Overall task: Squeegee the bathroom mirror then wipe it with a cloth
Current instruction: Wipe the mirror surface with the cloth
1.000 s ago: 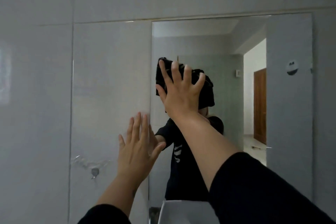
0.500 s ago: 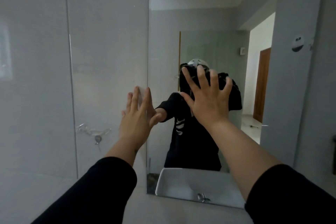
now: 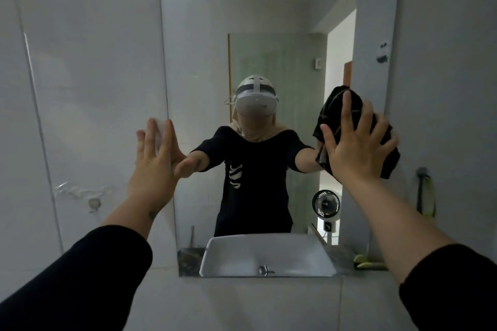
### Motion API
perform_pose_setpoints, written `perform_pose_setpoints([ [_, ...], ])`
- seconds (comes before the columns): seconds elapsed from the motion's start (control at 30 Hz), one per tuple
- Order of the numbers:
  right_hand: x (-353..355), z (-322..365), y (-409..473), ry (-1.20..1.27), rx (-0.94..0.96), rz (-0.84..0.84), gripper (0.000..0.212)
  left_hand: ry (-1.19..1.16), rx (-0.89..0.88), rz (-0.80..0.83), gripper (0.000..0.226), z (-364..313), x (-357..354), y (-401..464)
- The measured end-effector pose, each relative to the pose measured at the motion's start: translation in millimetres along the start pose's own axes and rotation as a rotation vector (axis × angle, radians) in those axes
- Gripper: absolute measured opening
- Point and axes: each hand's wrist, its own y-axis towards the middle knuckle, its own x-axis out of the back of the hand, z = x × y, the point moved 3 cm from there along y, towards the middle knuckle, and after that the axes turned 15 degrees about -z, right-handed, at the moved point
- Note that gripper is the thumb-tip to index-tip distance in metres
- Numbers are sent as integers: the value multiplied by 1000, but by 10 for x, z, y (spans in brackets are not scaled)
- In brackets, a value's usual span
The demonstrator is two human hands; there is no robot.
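Pressing flat with splayed fingers, right hand point(image 3: 359, 148) pins black cloth point(image 3: 387, 158) against mirror point(image 3: 269, 21) at right of frame, near the glass's right edge. Cloth bunched behind palm, spilling past fingertips above and to the right. Left hand point(image 3: 158, 161) open, holding nothing, braced flat on mirror's left edge against tiled wall point(image 3: 80, 75). Wiping step apparently in hand; no squeegee in sight. Next move, probably: keep even pressure, sweep cloth over unwiped glass. Sink point(image 3: 266, 255) reflected at lower centre.
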Motion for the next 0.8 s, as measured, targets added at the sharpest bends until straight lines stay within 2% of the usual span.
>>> perform_pose_setpoints([
  [0.17, -53, -169, -297, -14, -182, 47, 65, 11, -7, 4, 88, 38, -27, 9],
  [0.37, -49, 134, -708, 2, -208, 53, 63, 24, 12, -15, 84, 35, -15, -14],
  [0.63, -2, 844, -1000, 101, -17, 35, 64, 15, 13, -16, 82, 80, -49, -9],
  [0.8, 30, 1411, -1063, 147, 218, 4, 66, 16, -53, -29, 72, 174, -12, -213],
])
